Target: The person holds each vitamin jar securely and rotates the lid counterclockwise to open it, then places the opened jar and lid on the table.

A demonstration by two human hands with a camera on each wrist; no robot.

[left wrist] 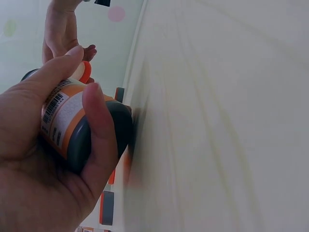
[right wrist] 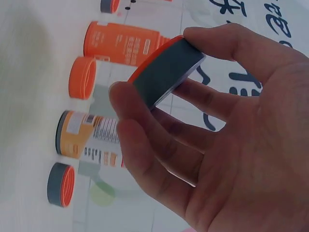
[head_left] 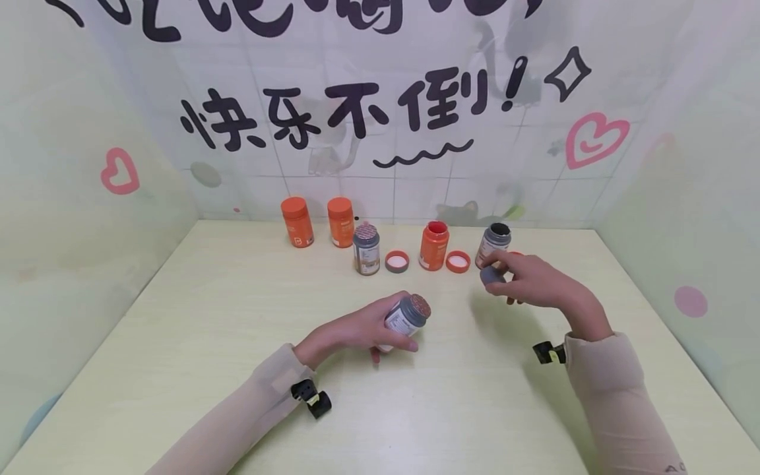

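My left hand [head_left: 365,323] grips a grey bottle [head_left: 406,315] with a white label, tilted to the right above the table. The bottle's mouth is uncapped and shows a speckled reddish top. In the left wrist view the thumb and fingers wrap round the bottle [left wrist: 63,116], whose base is dark grey. Farther right and back, my right hand [head_left: 534,280] pinches a grey cap [head_left: 491,275] in front of another grey bottle [head_left: 493,244]. The right wrist view shows this cap [right wrist: 166,72] by its side, with an orange rim, between thumb and fingertips.
Two capped orange bottles [head_left: 298,224] stand at the back left. Beside them are a grey bottle [head_left: 366,251] with a patterned top, a loose cap [head_left: 396,262], an uncapped orange bottle [head_left: 435,247] and an orange cap [head_left: 458,262]. Another grey cap [right wrist: 60,184] lies past the rightmost bottle.
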